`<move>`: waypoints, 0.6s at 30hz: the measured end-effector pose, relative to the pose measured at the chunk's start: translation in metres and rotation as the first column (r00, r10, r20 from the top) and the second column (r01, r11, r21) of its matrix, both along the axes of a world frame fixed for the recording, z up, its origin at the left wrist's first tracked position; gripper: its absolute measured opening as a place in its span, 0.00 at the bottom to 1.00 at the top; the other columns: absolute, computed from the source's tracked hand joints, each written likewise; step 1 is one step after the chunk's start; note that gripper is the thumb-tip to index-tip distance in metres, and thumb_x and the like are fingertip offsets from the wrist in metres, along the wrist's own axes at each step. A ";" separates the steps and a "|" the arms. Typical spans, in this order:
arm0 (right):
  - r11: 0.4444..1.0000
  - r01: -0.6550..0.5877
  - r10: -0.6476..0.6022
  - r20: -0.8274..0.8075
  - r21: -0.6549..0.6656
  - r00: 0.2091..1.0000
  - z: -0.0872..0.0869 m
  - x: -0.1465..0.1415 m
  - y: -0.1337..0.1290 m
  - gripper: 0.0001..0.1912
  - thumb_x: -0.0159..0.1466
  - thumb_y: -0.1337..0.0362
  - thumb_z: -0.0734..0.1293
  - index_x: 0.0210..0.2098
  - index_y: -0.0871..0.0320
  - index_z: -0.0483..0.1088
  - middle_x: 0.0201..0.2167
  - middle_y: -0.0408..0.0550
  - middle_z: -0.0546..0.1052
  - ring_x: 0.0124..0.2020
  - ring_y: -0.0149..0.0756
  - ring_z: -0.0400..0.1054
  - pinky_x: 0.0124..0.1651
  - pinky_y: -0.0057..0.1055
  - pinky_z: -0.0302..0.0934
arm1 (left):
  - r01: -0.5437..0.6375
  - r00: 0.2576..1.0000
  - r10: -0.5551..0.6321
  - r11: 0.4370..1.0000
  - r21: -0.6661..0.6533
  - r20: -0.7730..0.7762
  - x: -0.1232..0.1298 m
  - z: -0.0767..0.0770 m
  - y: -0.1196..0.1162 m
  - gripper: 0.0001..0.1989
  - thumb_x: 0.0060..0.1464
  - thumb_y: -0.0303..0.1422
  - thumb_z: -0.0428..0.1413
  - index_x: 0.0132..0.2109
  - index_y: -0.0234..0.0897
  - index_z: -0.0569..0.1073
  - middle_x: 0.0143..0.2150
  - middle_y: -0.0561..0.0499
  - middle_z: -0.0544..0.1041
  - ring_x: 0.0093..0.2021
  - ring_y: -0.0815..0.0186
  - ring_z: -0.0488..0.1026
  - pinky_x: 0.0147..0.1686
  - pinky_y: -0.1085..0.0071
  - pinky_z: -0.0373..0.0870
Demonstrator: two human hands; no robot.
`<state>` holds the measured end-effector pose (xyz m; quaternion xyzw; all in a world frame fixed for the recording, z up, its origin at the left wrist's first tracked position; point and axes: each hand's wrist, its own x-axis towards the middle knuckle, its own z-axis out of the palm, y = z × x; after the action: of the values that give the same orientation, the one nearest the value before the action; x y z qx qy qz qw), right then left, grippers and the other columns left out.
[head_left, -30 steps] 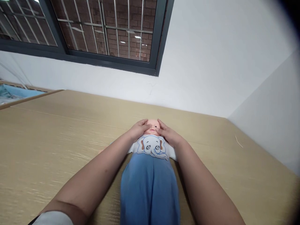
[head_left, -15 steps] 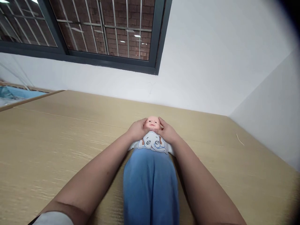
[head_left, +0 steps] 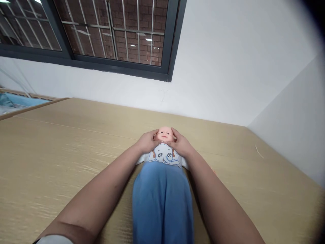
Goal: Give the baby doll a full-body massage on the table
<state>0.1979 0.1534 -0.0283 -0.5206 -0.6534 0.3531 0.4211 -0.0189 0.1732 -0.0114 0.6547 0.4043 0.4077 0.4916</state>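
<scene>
A baby doll (head_left: 164, 134) lies on its back on the wooden table (head_left: 76, 145), head toward the wall. It wears a white top with an elephant face bib (head_left: 164, 155) and long blue trousers (head_left: 163, 203). My left hand (head_left: 148, 141) is cupped around one side of the doll's head, thumb at the chin. Against the opposite side, my right hand (head_left: 181, 142) is curved the same way, with its thumb under the chin. The thumbs nearly meet at the neck. Parts of the doll's sleeves are hidden behind my wrists.
A dark-framed window (head_left: 122, 64) with metal bars is set in the white wall (head_left: 215, 67) behind the table. Light blue cloth (head_left: 22, 100) shows beyond the left edge. A thin pale strand (head_left: 259, 151) lies on the table at right.
The doll's head and body have shifted very slightly left within my hands. Both hands keep the same hold on the head.
</scene>
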 end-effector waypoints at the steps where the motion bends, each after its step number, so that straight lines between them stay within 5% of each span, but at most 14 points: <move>1: 1.000 -0.020 0.019 -0.041 -0.014 0.999 -0.001 0.002 0.001 0.48 0.54 0.51 0.78 0.69 0.46 0.57 0.68 0.50 0.63 0.57 0.50 0.70 0.58 0.49 0.66 | 0.012 1.000 -0.012 1.000 0.006 -0.005 0.000 0.000 0.000 0.29 0.40 0.35 0.70 0.52 0.40 0.78 0.50 0.44 0.81 0.53 0.47 0.76 0.52 0.59 0.73; 10: 0.977 -0.203 0.172 -0.311 -0.069 0.935 -0.010 0.020 0.006 0.41 0.57 0.53 0.76 0.66 0.47 0.61 0.68 0.46 0.62 0.68 0.45 0.58 0.68 0.46 0.55 | 0.181 0.979 -0.171 0.979 -0.095 0.108 -0.010 -0.002 0.007 0.35 0.45 0.45 0.70 0.58 0.34 0.75 0.55 0.38 0.78 0.53 0.48 0.76 0.53 0.53 0.72; 18: 0.996 -0.067 0.053 -0.234 -0.050 0.971 -0.015 0.014 0.009 0.40 0.58 0.48 0.75 0.65 0.50 0.62 0.66 0.51 0.66 0.65 0.46 0.62 0.66 0.47 0.57 | 0.151 0.987 -0.147 0.987 -0.057 0.063 -0.009 -0.009 0.010 0.38 0.50 0.50 0.66 0.62 0.34 0.71 0.55 0.37 0.78 0.53 0.48 0.76 0.49 0.58 0.73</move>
<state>0.2118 0.1628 -0.0432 -0.4677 -0.6046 0.4430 0.4685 -0.0277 0.1830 -0.0207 0.6555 0.3517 0.3763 0.5522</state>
